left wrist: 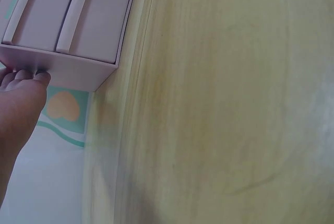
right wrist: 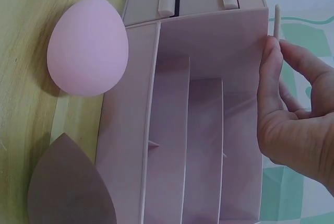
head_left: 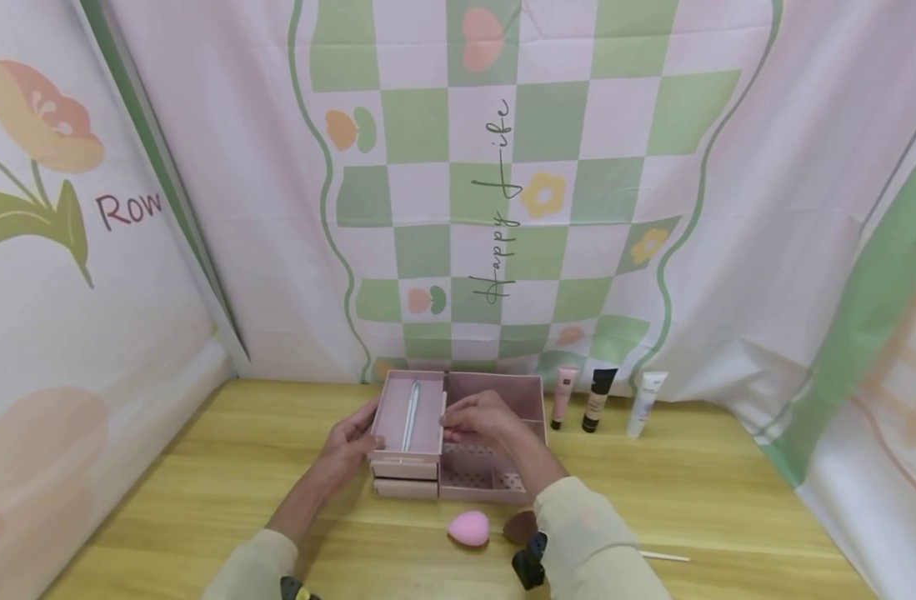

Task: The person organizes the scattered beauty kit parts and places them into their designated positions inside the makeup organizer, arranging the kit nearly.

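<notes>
Pinching a thin stick (right wrist: 277,23) upright beside the pink organizer (right wrist: 209,130), the right hand (head_left: 478,421) hovers over its open compartments just below the grip, while the left hand (head_left: 350,446) presses straight fingers on its left wall.

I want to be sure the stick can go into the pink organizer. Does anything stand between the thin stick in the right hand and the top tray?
Nothing visible does. The right hand pinches the thin stick right at the pink organizer wall, above the top tray, which holds only a white pen. The left hand steadies the organizer's left side.
</notes>
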The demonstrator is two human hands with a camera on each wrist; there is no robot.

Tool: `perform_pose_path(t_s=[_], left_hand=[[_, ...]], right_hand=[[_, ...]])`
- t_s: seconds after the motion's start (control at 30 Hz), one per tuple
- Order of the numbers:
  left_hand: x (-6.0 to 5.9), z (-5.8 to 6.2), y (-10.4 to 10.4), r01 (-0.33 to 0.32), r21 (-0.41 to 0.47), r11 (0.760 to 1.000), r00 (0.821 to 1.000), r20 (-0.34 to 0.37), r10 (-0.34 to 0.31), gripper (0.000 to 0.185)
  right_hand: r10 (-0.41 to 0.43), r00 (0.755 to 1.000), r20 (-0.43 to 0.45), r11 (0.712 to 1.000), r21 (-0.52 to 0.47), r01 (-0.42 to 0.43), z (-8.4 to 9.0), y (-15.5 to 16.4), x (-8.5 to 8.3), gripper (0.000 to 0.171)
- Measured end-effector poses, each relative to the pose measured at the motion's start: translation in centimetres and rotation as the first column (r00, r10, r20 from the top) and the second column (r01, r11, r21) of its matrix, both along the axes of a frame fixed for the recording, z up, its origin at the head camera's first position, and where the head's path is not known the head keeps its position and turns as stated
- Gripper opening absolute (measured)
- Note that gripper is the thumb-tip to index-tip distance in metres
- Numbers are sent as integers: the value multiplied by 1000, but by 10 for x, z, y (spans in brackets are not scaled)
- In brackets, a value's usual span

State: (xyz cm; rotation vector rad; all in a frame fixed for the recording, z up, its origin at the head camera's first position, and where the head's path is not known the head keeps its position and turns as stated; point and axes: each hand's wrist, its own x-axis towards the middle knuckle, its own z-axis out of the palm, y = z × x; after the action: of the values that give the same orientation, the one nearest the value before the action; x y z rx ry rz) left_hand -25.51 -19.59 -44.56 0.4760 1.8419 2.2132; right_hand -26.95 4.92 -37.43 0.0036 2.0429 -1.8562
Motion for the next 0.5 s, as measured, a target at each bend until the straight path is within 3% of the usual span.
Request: perform_pose_path(t_s=[0.5], left_hand=[[0,0,1,-2,8,1000,1000,-6,2,80]], right_hand=[[-16,1000,7,1000,2,16,1,-3,1,26]])
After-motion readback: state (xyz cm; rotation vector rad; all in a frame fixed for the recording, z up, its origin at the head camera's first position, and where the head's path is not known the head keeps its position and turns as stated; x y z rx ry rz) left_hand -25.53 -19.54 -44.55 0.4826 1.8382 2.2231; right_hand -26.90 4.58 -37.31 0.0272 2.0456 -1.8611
